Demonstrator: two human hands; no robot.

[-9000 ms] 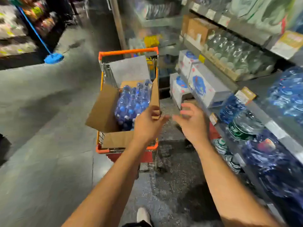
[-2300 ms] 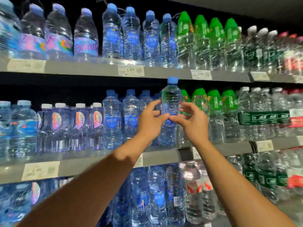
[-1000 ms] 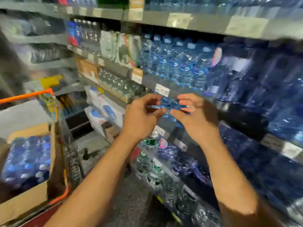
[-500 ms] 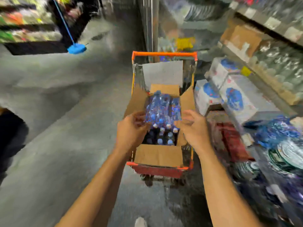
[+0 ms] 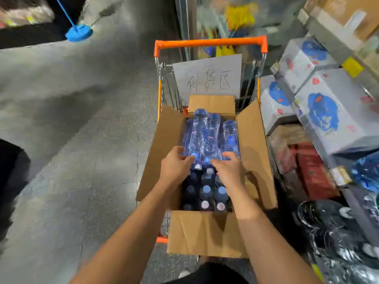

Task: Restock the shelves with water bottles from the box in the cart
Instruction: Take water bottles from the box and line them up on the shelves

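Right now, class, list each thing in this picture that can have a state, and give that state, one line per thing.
Brown cardboard box: flaps open, standing in the cart.
Clear blue-capped water bottles lying on top: on their sides, caps toward the person.
Upright blue-capped bottles beneath: standing, caps on.
Orange-handled wire cart: parked beside the shelves.
Left hand: fingers loosely curled at the lying bottles' caps.
Right hand: the same; grip not clear.

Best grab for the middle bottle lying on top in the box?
Take the lying bottle at its neck, just behind the cap, from the near end. It lies cap toward the person, hemmed in by neighbours either side; both the left hand and right hand are there.
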